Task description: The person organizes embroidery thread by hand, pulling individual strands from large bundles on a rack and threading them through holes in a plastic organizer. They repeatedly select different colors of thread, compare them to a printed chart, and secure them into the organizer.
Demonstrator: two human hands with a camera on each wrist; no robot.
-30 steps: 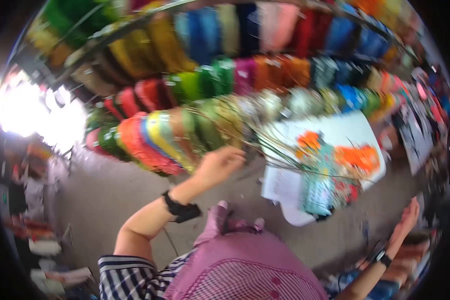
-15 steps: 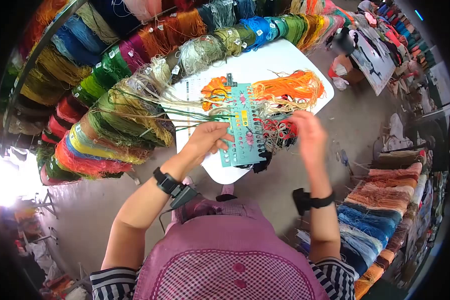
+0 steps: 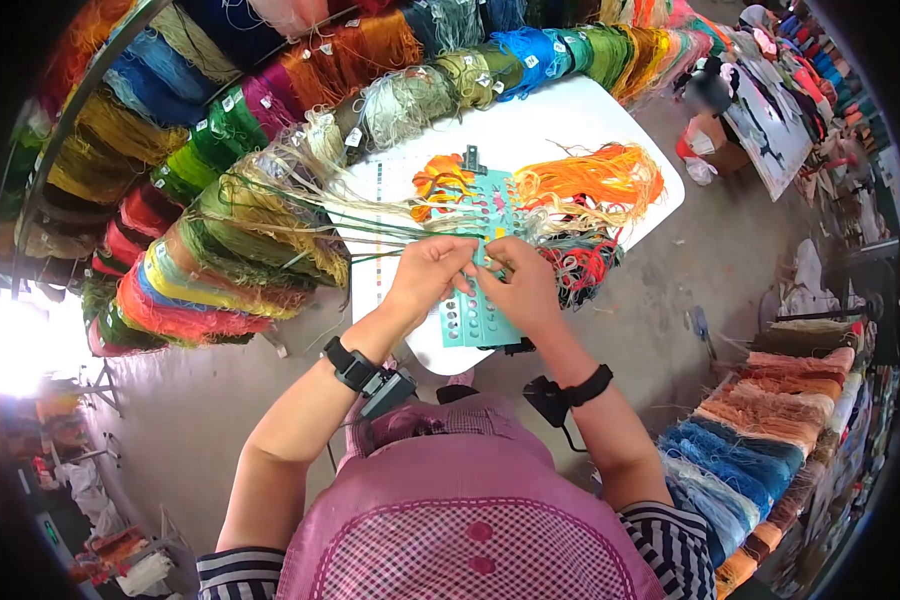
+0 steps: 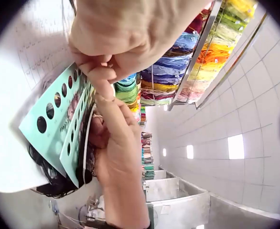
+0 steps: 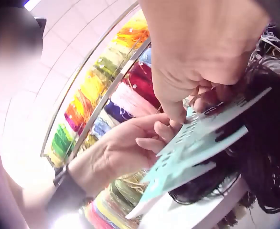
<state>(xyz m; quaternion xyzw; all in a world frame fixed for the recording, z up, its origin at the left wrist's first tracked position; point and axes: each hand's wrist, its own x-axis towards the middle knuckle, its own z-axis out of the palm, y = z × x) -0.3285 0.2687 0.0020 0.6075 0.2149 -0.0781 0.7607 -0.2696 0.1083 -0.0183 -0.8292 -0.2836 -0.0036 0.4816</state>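
Observation:
A teal thread card (image 3: 467, 318) with rows of punched holes lies on the white tabletop (image 3: 425, 340). Stacked perforated cards (image 4: 49, 112) show in the left wrist view, dark thread (image 4: 49, 174) hanging beneath them. My left hand (image 3: 428, 278) is over the card's left side, thumb and forefinger pinched together. From the right, my right hand (image 3: 523, 290) meets it, its fingertips pinching at the row of holes. What they pinch looks like a thin thread, mostly hidden by the fingers. Orange thread (image 3: 590, 180) and red-and-black thread (image 3: 582, 265) trail from the card's right side.
Racks of tagged, coloured skeins (image 3: 280, 105) curve around the tabletop's far and left sides. Long green and beige strands (image 3: 355, 212) stretch from the left skeins to the card. Further skeins (image 3: 740, 440) lie at right. A chart sheet (image 4: 39, 38) lies under the cards.
The view has swung round to the card. My right hand has come in from the far right to meet the left at the card; my left hand has moved from the skeins onto the card.

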